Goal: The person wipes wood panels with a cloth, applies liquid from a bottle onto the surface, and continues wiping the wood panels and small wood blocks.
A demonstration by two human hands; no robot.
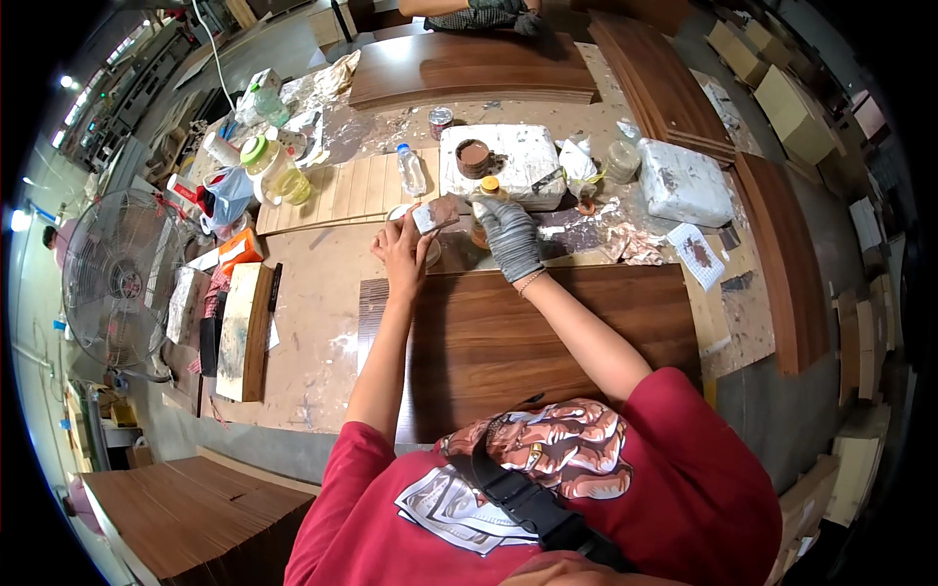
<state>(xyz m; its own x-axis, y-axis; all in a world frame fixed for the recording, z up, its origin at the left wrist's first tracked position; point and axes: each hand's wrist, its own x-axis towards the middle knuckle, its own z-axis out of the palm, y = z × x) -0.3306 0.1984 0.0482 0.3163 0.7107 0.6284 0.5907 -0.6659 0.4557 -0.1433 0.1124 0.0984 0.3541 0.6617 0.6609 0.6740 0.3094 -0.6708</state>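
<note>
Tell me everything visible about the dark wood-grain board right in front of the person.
The board is a flat, dark brown panel with streaky grain running side to side. It looks like wood or a wood-look laminate. It lies flat on the workbench, with pale glare at its left end. Both forearms cross above it; whether they touch it is unclear. The red shirt hides much of its near edge, so its full outline cannot be told.
</note>
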